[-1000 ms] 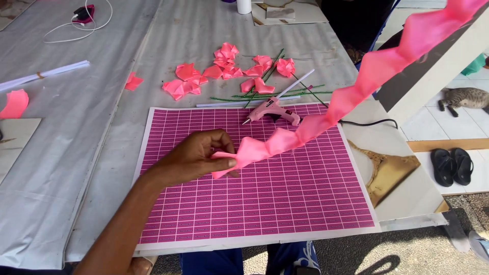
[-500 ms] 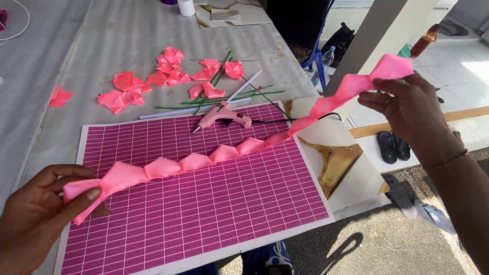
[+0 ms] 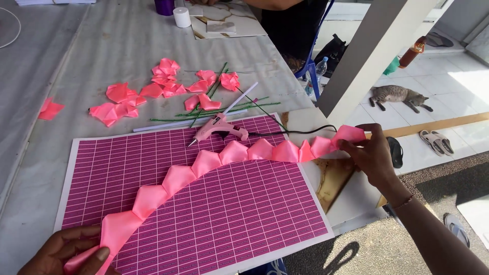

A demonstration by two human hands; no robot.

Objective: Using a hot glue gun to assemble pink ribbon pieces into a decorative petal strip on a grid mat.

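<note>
Diagonally, ribbon strip [image 3: 219, 160] lower-left to upper-right.

One head-worn view, looking down

It faces forward over the bench [image 3: 102, 46] at close range, tiled floor [image 3: 448, 91] beyond on the right.

A pink glue gun [image 3: 218, 128] lies beside green stems [image 3: 219, 108]; a cat [image 3: 400, 95] rests beyond.

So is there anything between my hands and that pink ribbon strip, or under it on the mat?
Nothing stands between them: the left hand and right hand each already pinch an end of the folded pink ribbon strip. It spans the magenta grid mat, and the pink glue gun lies just beyond it, apart.
</note>
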